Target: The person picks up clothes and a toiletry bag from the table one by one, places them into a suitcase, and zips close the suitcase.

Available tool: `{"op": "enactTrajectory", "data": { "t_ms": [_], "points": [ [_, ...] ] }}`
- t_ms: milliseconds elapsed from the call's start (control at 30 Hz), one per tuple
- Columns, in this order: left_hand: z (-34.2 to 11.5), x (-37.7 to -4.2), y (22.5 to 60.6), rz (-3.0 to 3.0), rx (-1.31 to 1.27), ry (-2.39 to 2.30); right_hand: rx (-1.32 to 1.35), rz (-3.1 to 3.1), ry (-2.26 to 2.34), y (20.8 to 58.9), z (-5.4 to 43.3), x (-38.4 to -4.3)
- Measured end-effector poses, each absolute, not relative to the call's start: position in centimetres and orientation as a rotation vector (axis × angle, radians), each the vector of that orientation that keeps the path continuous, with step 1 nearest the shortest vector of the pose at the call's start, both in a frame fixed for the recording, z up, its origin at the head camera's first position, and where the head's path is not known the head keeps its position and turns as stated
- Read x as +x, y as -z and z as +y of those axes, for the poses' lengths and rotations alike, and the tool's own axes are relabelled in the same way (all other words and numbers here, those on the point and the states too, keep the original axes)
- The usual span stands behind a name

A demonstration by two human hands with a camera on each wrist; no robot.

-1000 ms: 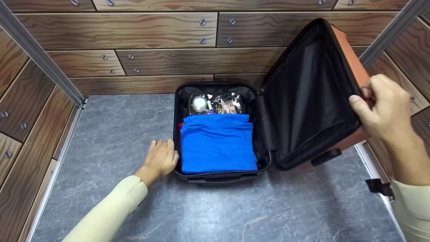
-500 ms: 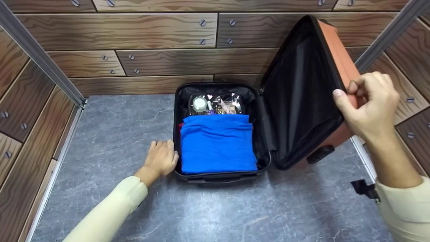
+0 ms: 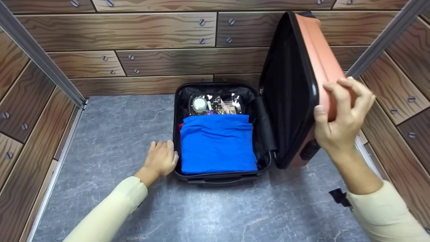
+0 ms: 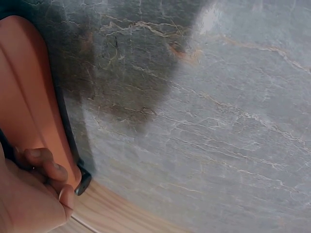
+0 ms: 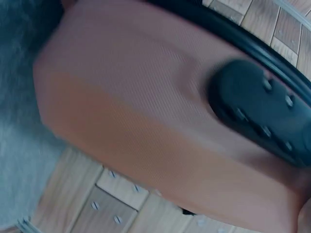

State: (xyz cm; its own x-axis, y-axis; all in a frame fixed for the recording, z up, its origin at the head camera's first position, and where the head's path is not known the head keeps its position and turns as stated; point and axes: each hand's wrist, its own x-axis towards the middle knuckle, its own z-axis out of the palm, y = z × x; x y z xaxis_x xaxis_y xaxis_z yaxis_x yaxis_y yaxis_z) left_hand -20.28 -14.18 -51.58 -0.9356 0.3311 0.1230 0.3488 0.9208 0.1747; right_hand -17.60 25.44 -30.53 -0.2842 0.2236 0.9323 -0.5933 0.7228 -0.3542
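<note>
A carry-on suitcase lies opened out on the floor, its black-lined base (image 3: 221,177) in the middle of the head view. Its orange lid (image 3: 322,57) stands tilted steeply up on the right. My right hand (image 3: 346,117) holds the lid's edge, thumb on the black rim and fingers bent over the orange shell. My left hand (image 3: 159,158) grips the base's left rim, fingers curled against the outer side; the left wrist view shows those curled fingers (image 4: 46,162) beside the orange shell. A folded blue cloth (image 3: 216,144) fills the front of the base, behind it a clear toiletry pouch (image 3: 215,103).
Red fabric shows at the blue cloth's left edge. A black combination lock (image 5: 262,111) sits on the lid's side. Grey marbled floor (image 3: 117,127) surrounds the suitcase, with wood-patterned walls (image 3: 134,30) behind and on both sides.
My right hand has moved left with the lid, which has swung up from a wide slant to nearly upright. The left hand and the packed things have stayed put.
</note>
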Motion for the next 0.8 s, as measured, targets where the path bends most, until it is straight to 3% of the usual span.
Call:
{"op": "enactTrajectory", "data": {
  "t_ms": [433,800],
  "points": [
    [-13.8,-20.3,51.6,-2.970,-0.535,0.329,0.509,-1.619,-0.869,31.0,23.9,-17.9],
    [-14.2,-20.2,51.5,-2.999,-0.533,0.293,0.914,-1.723,-0.936,30.2,23.6,-19.7]
  ]
}}
